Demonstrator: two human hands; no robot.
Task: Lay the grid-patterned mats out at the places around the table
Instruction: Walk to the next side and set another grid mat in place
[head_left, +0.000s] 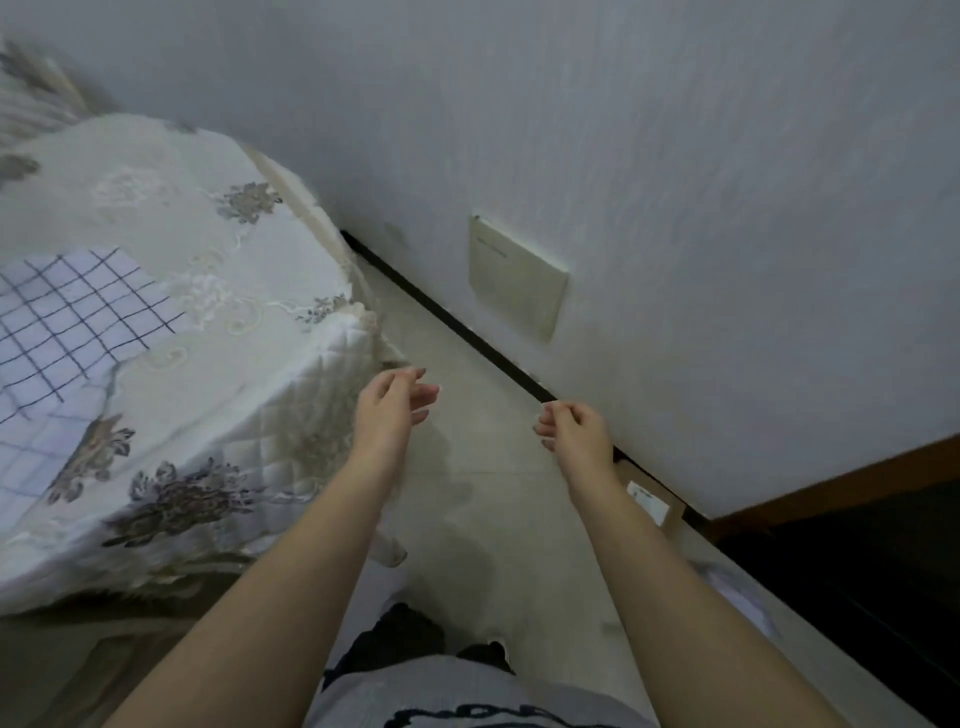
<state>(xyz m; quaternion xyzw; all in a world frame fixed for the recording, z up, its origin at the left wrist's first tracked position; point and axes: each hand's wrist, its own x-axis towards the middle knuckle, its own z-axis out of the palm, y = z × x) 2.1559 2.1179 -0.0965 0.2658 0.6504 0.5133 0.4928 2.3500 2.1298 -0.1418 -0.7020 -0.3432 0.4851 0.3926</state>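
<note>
Beside the corner of the worktop (218, 244), a person stands in the narrow strip of floor (493, 499) between it and the wall (701, 156). Both arms reach forward over that floor. The left hand (395, 410) and the right hand (576, 431) carry nothing, and the fingers of each are loosely curled and relaxed.

The only grid-patterned mat (78, 322) in sight lies flat on the floral tablecloth (171, 467), near the left of the view and partly cut off by it. Its lower part has fainter lines, so it may be a second mat overlapping the first; I cannot tell. It is well apart from both hands.

The main risk, as I judge it, is the cloth. Its quilted drape hangs off the corner just beside the left hand, and a hip or wrist catching it in passing could drag the whole cloth and skew the mat already laid.

The passage is also tight. A small cardboard box (649, 501) sits on the floor against the skirting, near the right forearm, where a foot could clip it on the way round to another place.

With no mats in hand, the other places may go unlaid unless a supply is fetched (none shows here).
</note>
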